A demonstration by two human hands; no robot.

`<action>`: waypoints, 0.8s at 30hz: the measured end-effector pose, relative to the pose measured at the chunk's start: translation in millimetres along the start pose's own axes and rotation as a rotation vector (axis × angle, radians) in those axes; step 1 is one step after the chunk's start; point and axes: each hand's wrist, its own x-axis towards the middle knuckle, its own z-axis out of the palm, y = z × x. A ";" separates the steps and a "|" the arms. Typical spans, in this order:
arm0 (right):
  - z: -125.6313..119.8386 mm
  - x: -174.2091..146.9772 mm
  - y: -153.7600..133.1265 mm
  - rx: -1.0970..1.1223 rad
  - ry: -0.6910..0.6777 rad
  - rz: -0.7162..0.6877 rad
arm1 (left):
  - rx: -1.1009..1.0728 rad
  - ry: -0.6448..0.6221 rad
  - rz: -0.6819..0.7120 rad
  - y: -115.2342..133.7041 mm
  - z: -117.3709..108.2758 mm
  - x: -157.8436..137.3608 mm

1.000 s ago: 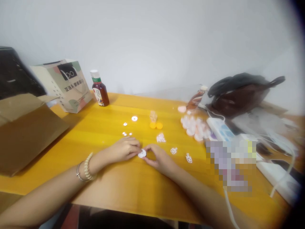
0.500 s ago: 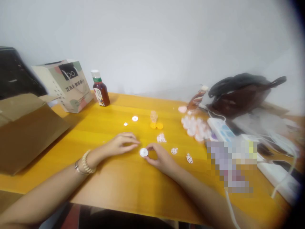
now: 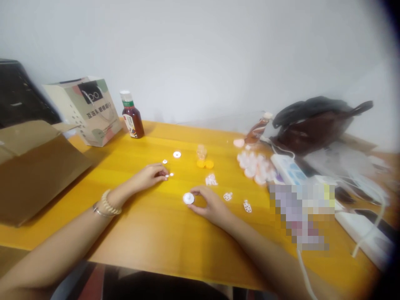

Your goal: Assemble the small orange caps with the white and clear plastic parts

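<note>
My right hand [image 3: 211, 206] pinches a white round disc [image 3: 188, 199] with a small raised centre between thumb and fingers, just above or on the table. Farther left, my left hand [image 3: 151, 175] has its fingertips closed on a tiny white piece [image 3: 167, 176]. Right beside those fingertips lies another tiny white piece [image 3: 171, 174]. Behind my left hand are a small white knob-like part [image 3: 165, 161] and a white ring [image 3: 177, 154]. White openwork cutouts [image 3: 228, 196] lie to the right of my right hand.
Yellow round pieces [image 3: 205, 164] sit at the middle of the table, with a pile of pale round pieces [image 3: 254, 166] farther right. A bottle [image 3: 133, 116], a paper bag [image 3: 93, 112] and a cardboard box [image 3: 40, 175] stand left. A power strip [image 3: 289, 171] and cables lie right.
My left hand has moved left and away from the disc, and its fingers have closed on a tiny white piece. My right hand still holds the disc in nearly the same place.
</note>
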 end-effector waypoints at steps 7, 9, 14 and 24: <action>-1.8 1.9 -0.8 0.006 -0.029 -0.034 | -0.013 0.034 -0.049 2.2 5.2 1.2; -2.0 2.1 -1.1 0.006 -0.034 -0.031 | 0.005 0.041 -0.060 4.0 6.4 1.8; -1.9 2.6 -0.1 0.010 -0.046 -0.022 | 0.078 0.060 -0.088 7.0 8.4 3.6; -2.0 1.7 0.0 0.015 -0.044 -0.045 | 0.582 0.016 0.080 22.2 8.0 5.2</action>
